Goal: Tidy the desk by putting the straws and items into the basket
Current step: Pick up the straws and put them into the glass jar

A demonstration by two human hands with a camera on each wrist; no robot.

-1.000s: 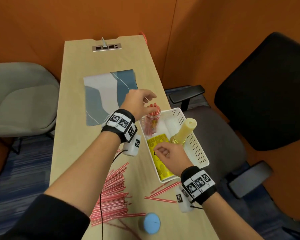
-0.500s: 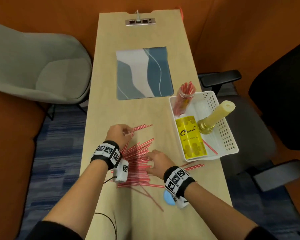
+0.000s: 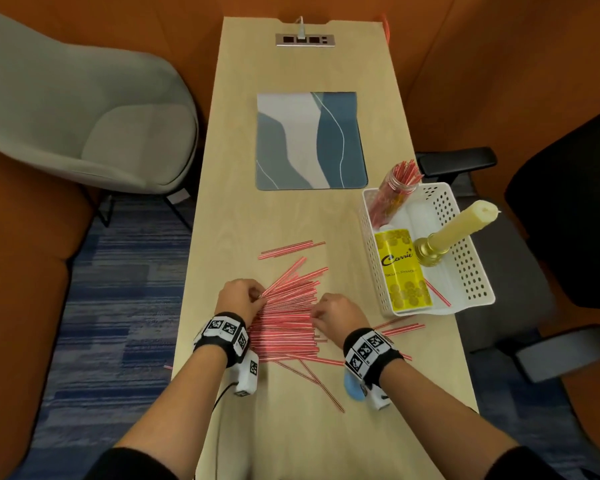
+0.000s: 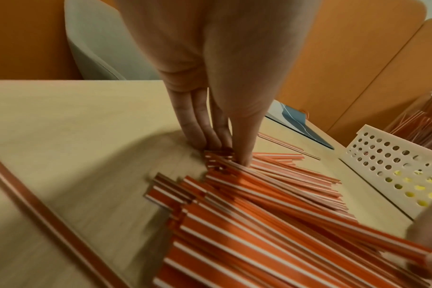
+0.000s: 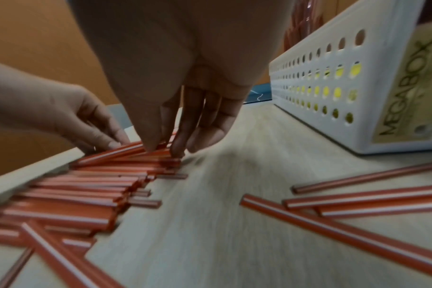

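A pile of red-and-white straws lies on the wooden desk in front of me. My left hand pinches the pile's left ends between thumb and fingers. My right hand pinches the right ends, thumb on top. The white perforated basket stands at the desk's right edge, to the right of both hands. It holds a jar of straws, a yellow powder bottle, a candle on a brass holder and one loose straw.
Stray straws lie beyond the pile, to the right of my right wrist and nearer me. A blue round object sits under my right wrist. A blue-grey mat lies farther back. Chairs flank the desk.
Both hands left the basket, where the left was at the jar and the right at the yellow bottle. They came down to the straw pile and now close in on its two ends.
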